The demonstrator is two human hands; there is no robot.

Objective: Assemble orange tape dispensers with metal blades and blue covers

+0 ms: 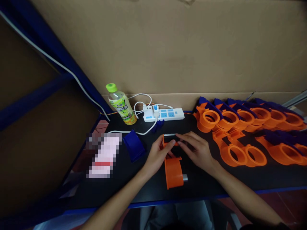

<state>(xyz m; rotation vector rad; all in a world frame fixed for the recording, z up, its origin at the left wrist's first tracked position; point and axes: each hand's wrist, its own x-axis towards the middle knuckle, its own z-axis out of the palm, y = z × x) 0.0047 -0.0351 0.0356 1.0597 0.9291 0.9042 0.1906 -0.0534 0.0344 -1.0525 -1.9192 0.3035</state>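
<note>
An orange tape dispenser (pixel 174 174) is in front of me at the table's near middle, with a serrated metal blade (pixel 169 134) across its far end. My left hand (pixel 158 153) grips its upper part from the left, the thumb lying across the frame below the blade. On the other side, my right hand (pixel 198 149) has its bent fingertips on the blade end, pinching at the right edge; what exactly lies between them is hidden. A grey tab (pixel 185 178) sticks out on the right of the dispenser's round part.
Several orange dispensers with blue parts (pixel 208 118) stand in rows at the right, plain orange ones (pixel 232 155) before them. Blue flat pieces (pixel 134 145) lie left of my hands. Behind are a white power strip (pixel 165 115), cables and a drink bottle (pixel 122 107). A blurred pink item (pixel 105 156) lies left.
</note>
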